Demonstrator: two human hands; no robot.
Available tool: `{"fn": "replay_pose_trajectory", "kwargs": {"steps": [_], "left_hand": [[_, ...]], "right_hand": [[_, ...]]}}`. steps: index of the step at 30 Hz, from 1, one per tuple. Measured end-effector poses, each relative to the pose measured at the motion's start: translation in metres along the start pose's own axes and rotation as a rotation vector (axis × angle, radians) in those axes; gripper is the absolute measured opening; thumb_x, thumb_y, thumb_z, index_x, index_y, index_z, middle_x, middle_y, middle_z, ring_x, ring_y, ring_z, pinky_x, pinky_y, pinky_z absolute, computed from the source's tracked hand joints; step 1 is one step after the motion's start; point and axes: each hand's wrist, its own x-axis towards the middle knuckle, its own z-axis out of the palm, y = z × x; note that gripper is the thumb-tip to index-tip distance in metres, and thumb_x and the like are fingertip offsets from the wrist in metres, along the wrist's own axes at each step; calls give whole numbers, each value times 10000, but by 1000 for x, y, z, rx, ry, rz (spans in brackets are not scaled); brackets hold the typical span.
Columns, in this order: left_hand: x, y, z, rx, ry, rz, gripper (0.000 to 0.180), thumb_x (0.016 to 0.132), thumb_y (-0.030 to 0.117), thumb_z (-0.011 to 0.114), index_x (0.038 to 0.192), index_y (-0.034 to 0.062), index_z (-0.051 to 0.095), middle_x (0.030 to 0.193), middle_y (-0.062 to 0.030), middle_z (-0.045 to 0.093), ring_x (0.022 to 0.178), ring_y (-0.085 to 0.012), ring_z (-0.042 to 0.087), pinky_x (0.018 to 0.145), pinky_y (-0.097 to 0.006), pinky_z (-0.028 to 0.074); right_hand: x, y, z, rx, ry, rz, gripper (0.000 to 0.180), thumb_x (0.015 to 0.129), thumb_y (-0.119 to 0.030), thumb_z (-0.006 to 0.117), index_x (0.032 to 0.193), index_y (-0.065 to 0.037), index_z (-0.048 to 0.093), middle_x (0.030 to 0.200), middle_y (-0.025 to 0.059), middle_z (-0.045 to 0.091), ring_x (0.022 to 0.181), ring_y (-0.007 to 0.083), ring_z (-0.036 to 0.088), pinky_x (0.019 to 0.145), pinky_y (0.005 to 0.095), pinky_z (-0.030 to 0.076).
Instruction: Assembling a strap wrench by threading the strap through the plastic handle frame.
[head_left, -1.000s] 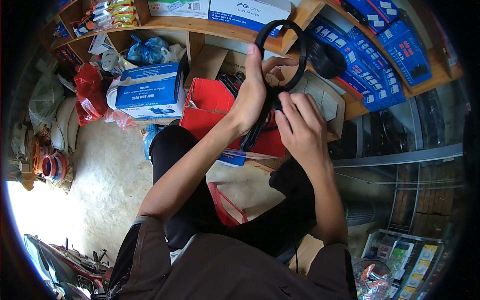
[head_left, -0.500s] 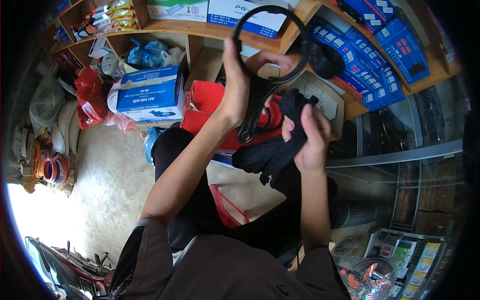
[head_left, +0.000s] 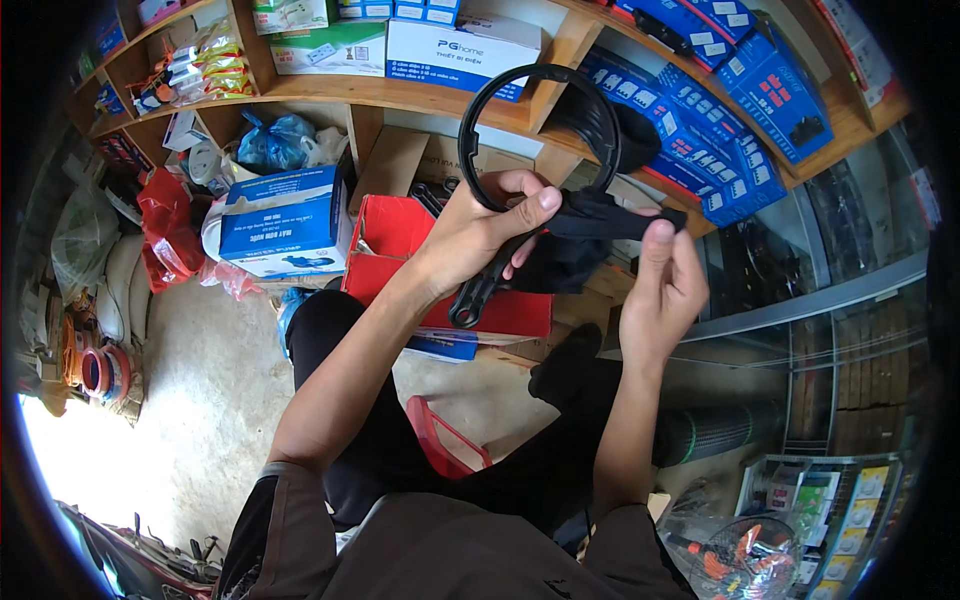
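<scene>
My left hand (head_left: 475,235) is closed round a black bicycle crank (head_left: 472,298) near the bottom of its large open ring (head_left: 474,115). The ring stands up above my fingers, and the arm with a hole at its end slants down toward me. A black cloth (head_left: 598,215) lies against the part beside my left thumb and hangs below it. Thumb and fingers of my right hand (head_left: 662,290) pinch the cloth's far right end and hold it stretched sideways. Behind the ring is a dark rounded thing (head_left: 635,140) that I cannot make out.
Under my hands stands an open red box (head_left: 505,320), with dark metal parts at its back. A blue-and-white carton (head_left: 280,225) is to its left. Wooden shelves (head_left: 420,92) with boxes run across the back. A red stool (head_left: 440,440) is between my legs.
The crank has moved down a little, and my left hand has turned, its thumb now over the ring's bottom. My right hand has moved right, drawing the bunched cloth out into a strip.
</scene>
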Motion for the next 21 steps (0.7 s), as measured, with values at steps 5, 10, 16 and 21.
{"fn": "replay_pose_trajectory", "kwargs": {"steps": [5,10,16,21], "left_hand": [[0,3,13,-9,-106,-32,330,985,325,747,858,39,642,719,-10,604,538,-75,546,493,-233,420],[-9,19,26,-113,-172,35,251,948,214,793,1025,4,680,796,-37,672,570,-65,554,494,-233,410],[-13,17,14,37,-105,-1,156,950,137,779,975,-9,730,709,-18,649,539,-64,546,487,-242,407],[-21,20,11,-89,-123,58,153,962,121,758,1005,-19,715,748,-33,652,546,-76,553,491,-244,414]], "right_hand": [[11,-12,-16,222,-74,42,334,1100,-275,577,902,-9,619,842,-42,604,748,20,467,699,190,379],[28,-39,-11,477,-73,83,181,1058,-173,646,1110,-3,680,949,-44,620,812,18,495,726,167,371],[12,-38,-25,325,93,-4,323,1010,-60,679,1287,12,529,1073,56,639,921,68,547,805,220,440],[-24,-28,-26,-328,-215,-273,390,930,-213,796,1209,-5,621,1090,136,609,1004,248,626,899,343,494]]}}
